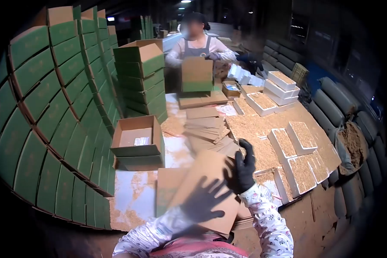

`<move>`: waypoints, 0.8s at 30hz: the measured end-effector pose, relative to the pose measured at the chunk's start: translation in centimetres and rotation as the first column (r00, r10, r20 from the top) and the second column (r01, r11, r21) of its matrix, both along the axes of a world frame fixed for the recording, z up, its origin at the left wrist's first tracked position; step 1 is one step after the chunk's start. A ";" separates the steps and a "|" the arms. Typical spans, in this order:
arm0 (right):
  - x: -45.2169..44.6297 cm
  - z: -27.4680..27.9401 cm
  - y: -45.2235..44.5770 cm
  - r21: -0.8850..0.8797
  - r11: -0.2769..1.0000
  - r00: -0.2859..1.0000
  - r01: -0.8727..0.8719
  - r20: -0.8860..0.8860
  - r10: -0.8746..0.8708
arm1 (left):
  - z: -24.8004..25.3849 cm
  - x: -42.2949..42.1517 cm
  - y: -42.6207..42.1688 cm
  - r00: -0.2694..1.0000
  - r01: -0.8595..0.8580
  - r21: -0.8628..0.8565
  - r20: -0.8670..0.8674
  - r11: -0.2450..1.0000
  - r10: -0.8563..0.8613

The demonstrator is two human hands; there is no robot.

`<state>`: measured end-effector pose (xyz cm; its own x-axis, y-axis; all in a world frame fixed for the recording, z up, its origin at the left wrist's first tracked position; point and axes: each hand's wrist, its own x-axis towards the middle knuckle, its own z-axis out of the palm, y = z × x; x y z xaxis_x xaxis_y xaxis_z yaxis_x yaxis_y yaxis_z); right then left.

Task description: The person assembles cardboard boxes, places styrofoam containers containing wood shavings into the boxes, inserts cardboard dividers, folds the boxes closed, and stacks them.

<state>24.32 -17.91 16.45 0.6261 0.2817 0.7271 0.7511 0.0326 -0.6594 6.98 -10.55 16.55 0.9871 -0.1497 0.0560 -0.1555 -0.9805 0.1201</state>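
Note:
My left hand (205, 201), in a dark glove and blurred by motion, is held over a flat brown cardboard sheet (208, 170) with its fingers spread. I cannot tell if it touches the sheet. My right hand (244, 170), also in a dark glove, is raised at the sheet's right edge, fingers apart and slightly bent, with nothing seen in it. Under the tilted sheet lies another piece of cardboard (165, 182), partly green. Beyond it, several flat cardboard pieces (204, 129) are fanned out on the table.
Green cardboard boxes (69, 120) form a high wall at left. An open box (137, 148) holds a small white item. White trays (303, 172) of brown crumbly material stand at right. Across the table, a co-worker (198, 45) stands behind an upright open box (197, 75).

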 end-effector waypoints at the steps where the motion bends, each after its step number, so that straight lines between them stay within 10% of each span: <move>1: 0.7 -0.9 -1.6 0.015 0.996 0.990 0.093 0.101 -0.094 | -1.1 -0.2 1.4 0.949 -0.061 -0.118 0.302 0.991 0.094; 3: -1.1 -3.8 -4.7 -0.067 0.986 0.960 0.152 -0.229 -0.164 | 0.0 -1.2 6.2 0.840 -0.252 -0.149 0.457 0.956 0.293; 4: -0.9 -10.5 -5.8 0.099 0.983 0.719 -0.154 -0.672 0.180 | -1.5 -1.7 9.2 0.785 -0.223 -0.286 0.515 0.932 0.346; 5: -2.5 -12.3 -6.5 0.099 0.948 0.125 -0.302 -0.982 0.143 | -0.1 -2.9 10.5 0.749 -0.254 -0.597 0.376 0.761 0.545; 6: -2.5 -23.9 -7.3 0.096 0.777 0.270 -0.623 -0.905 0.328 | -1.6 -4.1 12.8 0.670 -0.253 -0.481 0.539 0.839 0.511; 7: -5.8 -16.7 -5.6 -0.025 0.791 0.452 -0.611 -0.832 0.323 | -2.5 -5.0 13.7 0.724 -0.244 -0.691 0.337 0.680 0.602; 8: -9.2 -8.8 -3.8 -0.149 0.815 0.622 -0.560 -0.725 0.295 | -4.4 -5.9 12.3 0.867 -0.120 -0.888 0.125 0.445 0.483; 9: -9.3 -1.5 -3.2 0.128 0.725 0.442 -0.677 -0.717 0.539 | -6.3 -6.7 10.9 0.945 -0.112 -0.993 -0.094 0.039 0.313; 10: -8.1 0.8 -2.7 -0.006 0.680 0.493 -0.733 -0.693 0.526 | -8.2 -7.4 9.6 0.948 -0.230 -0.930 -0.281 -0.288 0.150; 12: -5.2 4.9 -2.3 -0.686 0.193 0.676 -0.701 -0.553 0.487 | -9.8 -8.0 4.2 0.902 -0.432 -0.892 -0.432 0.134 0.032; 13: -4.2 4.1 -2.6 -0.771 0.085 0.670 -0.632 -0.488 0.559 | -16.0 -9.7 4.9 0.928 -0.270 -0.878 -0.346 0.394 -0.134; 14: -3.7 3.3 -3.0 -0.808 0.038 0.662 -0.588 -0.455 0.596 | -8.7 -7.8 4.0 0.883 -0.343 -0.841 -0.441 0.418 -0.163; 16: -3.5 2.1 -3.7 -0.875 -0.093 0.613 -0.474 -0.404 0.679 | -6.0 -8.0 7.5 0.925 -0.378 -0.735 -0.269 0.564 0.269; 17: -3.9 2.2 -3.9 -0.855 -0.128 0.610 -0.503 -0.457 0.647 | 1.1 -5.7 6.3 0.854 -0.201 -0.975 -0.128 0.093 0.504; 18: -4.1 3.0 -4.0 -0.848 -0.178 0.618 -0.499 -0.493 0.613 | 2.6 -4.0 8.5 0.801 -0.184 -0.783 0.230 0.594 0.552; 19: -3.3 2.3 -4.1 -0.807 -0.033 0.580 -0.590 -0.452 0.678 | 2.3 -2.0 10.0 0.747 -0.224 -0.527 0.448 0.820 0.492; 21: -0.7 1.8 -5.3 -0.612 0.437 0.705 -0.659 -0.301 0.642 | -3.0 -1.3 12.4 0.859 -0.311 -0.510 0.209 0.802 0.467; 24: 8.5 -5.7 -8.4 -0.224 0.969 0.878 -0.100 -0.478 -0.020 | -1.2 -0.4 11.4 0.852 -0.422 -0.641 -0.040 0.641 0.521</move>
<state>32.81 -26.32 10.73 0.8619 0.4384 0.2549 0.3475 -0.1445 -0.9265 6.61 0.81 15.32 0.8875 0.4501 0.0992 0.2444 -0.6420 0.7267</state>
